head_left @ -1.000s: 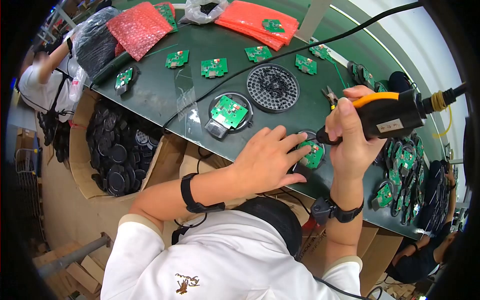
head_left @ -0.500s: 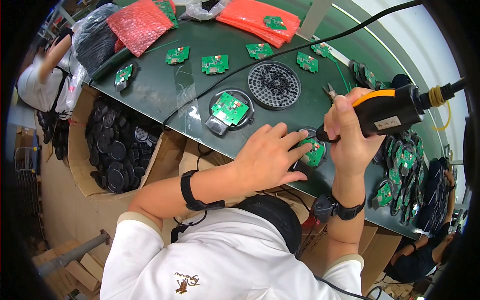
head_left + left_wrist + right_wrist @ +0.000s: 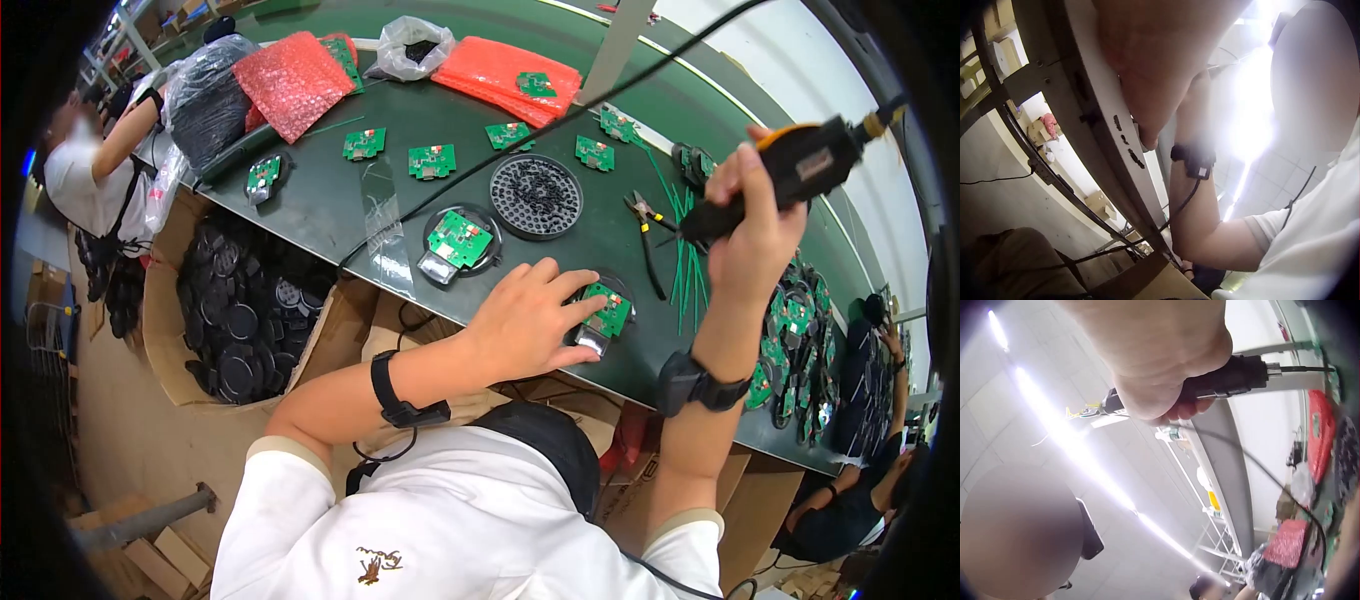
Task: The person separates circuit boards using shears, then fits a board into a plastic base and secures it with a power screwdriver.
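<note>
In the head view my right hand (image 3: 755, 225) grips a black electric screwdriver (image 3: 815, 165) with an orange strip. Its thin bit points left, above the table and apart from the boards. My left hand (image 3: 530, 320) lies at the table's front edge with fingers extended. Its fingertips rest at the left side of a green circuit board (image 3: 608, 312) in a round black housing, the thumb near the silver part below it. The right wrist view shows the screwdriver (image 3: 1235, 378) in my right hand (image 3: 1160, 362). In the left wrist view the left hand's work is hidden.
A round tray (image 3: 510, 222) of small black parts sits mid-table, with another housed board (image 3: 460, 240) left of it. Pliers (image 3: 648, 250) and thin green sticks (image 3: 688, 270) lie at right, by piled assemblies (image 3: 800, 350). A black cable (image 3: 440, 205) crosses the table.
My right hand has lifted the screwdriver up and right, away from the circuit board, uncovering the pliers and green sticks. My left hand has stayed by the board.
</note>
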A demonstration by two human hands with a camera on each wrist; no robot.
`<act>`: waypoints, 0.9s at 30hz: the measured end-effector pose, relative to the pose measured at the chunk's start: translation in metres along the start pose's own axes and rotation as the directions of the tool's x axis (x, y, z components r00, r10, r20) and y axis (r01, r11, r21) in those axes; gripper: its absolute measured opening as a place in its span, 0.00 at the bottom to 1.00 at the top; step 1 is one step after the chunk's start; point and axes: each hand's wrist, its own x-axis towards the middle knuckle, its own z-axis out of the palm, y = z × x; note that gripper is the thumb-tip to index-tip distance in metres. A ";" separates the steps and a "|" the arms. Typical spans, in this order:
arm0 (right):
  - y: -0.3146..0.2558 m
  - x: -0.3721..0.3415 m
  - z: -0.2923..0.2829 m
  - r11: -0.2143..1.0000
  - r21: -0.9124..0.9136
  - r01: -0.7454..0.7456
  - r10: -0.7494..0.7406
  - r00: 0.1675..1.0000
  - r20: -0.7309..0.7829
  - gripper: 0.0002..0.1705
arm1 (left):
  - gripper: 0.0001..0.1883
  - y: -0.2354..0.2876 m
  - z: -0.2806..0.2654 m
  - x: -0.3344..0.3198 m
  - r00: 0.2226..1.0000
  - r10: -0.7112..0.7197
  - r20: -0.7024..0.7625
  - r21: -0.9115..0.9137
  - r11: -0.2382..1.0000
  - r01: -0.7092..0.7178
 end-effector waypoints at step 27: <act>0.010 -0.147 -0.056 0.748 -0.663 0.032 0.184 0.950 0.253 0.22 | 0.28 0.008 -0.021 0.006 0.963 -0.265 -0.057 -0.707 0.691 0.149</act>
